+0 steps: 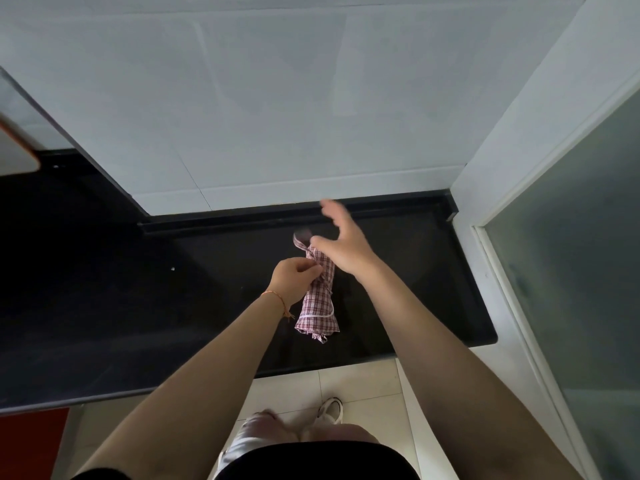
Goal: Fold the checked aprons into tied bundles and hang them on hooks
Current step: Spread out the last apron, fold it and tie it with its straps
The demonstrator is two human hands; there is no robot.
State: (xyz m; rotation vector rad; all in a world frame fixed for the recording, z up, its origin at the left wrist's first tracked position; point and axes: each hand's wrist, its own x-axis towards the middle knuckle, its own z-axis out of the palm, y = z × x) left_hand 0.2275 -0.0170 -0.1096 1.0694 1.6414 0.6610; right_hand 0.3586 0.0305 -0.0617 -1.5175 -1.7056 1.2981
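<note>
A red-and-white checked apron (318, 306), rolled into a narrow bundle with a white strap round it, lies lengthwise on the black countertop (207, 299). My left hand (297, 277) pinches the bundle's left side near its middle, fingers curled on the cloth. My right hand (341, 237) hovers over the bundle's far end with fingers spread and blurred; a loop of checked strap (300, 239) sticks out beside its thumb. Whether the thumb touches that strap is hard to tell. No hooks are in view.
Pale wall tiles (277, 116) rise behind the counter. A frosted glass door (571, 271) with a white frame stands at the right. The counter's front edge runs above the light floor tiles (346, 382), where my shoe shows. A white board edge (17, 150) sits far left.
</note>
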